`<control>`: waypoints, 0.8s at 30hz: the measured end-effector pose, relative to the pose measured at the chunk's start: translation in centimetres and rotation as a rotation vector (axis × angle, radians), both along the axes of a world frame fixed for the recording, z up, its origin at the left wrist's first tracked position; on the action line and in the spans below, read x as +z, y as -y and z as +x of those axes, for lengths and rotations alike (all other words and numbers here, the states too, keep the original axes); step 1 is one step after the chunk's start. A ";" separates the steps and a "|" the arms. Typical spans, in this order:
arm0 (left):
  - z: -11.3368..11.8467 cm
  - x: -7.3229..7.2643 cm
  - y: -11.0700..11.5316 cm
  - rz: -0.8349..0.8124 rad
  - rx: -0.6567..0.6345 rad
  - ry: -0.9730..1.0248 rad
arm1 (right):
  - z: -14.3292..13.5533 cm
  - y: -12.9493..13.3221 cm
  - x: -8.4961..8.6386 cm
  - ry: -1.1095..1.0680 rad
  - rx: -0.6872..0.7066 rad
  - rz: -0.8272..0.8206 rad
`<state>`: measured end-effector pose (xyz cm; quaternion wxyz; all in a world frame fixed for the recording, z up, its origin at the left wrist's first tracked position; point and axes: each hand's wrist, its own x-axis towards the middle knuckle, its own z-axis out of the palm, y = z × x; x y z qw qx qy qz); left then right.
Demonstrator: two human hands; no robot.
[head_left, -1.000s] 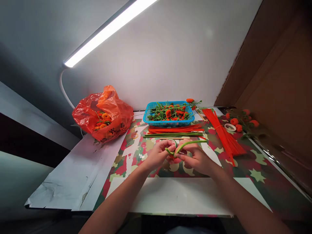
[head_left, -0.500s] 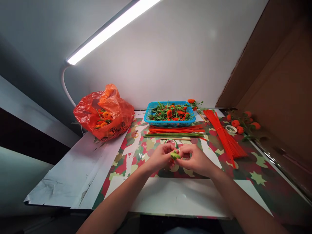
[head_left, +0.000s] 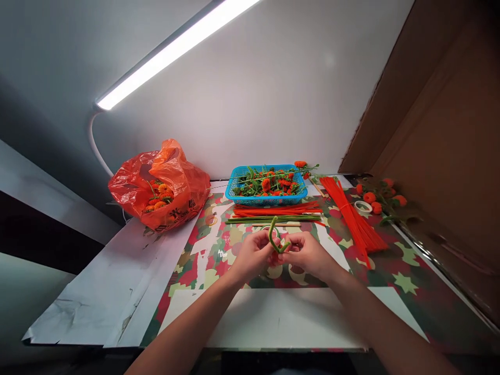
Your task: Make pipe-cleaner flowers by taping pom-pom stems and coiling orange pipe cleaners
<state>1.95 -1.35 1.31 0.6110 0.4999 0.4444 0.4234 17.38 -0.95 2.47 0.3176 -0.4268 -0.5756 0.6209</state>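
A curved green fuzzy stem (head_left: 273,237) is pinched between my two hands at the middle of the table. My left hand (head_left: 255,255) has its fingers closed on the stem's left side. From the right, my right hand (head_left: 308,255) pinches its lower end. A bit of red shows between the fingertips, too small to make out. Just behind the hands lies a roll of tape (head_left: 269,229), partly hidden. Green pipe-cleaner-like stems (head_left: 273,219) and red ones (head_left: 277,209) lie beyond it.
A blue basket (head_left: 266,200) of orange flowers stands at the back. On the left is a red plastic bag (head_left: 187,182) with flowers. A red bundle (head_left: 353,219), a white tape roll (head_left: 363,208) and orange flowers (head_left: 369,197) lie right. White paper (head_left: 289,317) covers the front.
The green stem has turned, so its long curved part now stands up between my hands. The whole view has shifted slightly, while both hands stay close together.
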 end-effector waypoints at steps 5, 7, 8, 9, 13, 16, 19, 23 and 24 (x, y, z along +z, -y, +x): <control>0.3 0.1 0.2 0.063 0.067 0.026 | -0.4 -0.1 -0.7 -0.051 -0.073 0.094; 0.4 0.0 0.2 0.087 0.092 0.034 | -0.7 -0.1 -0.9 -0.147 -0.073 0.141; 0.4 0.0 0.2 0.093 0.097 0.039 | -0.8 -0.1 -1.0 -0.191 -0.070 0.162; 0.4 -0.1 0.2 0.097 0.098 0.042 | -0.9 -0.1 -1.1 -0.225 -0.069 0.184; 0.5 -0.1 0.3 0.109 0.105 0.039 | -1.1 -0.2 -1.5 -0.224 -0.095 0.304; 0.6 -0.1 0.5 0.161 0.150 0.030 | -1.2 -0.2 -1.7 -0.204 -0.126 0.348; 0.5 -0.3 0.6 0.203 0.183 0.029 | -1.4 0.0 -1.7 -0.174 -0.171 0.392; -0.1 -0.3 0.4 0.184 0.138 0.121 | -1.4 0.2 -1.8 -0.073 -0.264 0.570; -0.3 -0.3 0.3 0.175 0.111 0.155 | -1.4 0.2 -1.7 -0.046 -0.287 0.619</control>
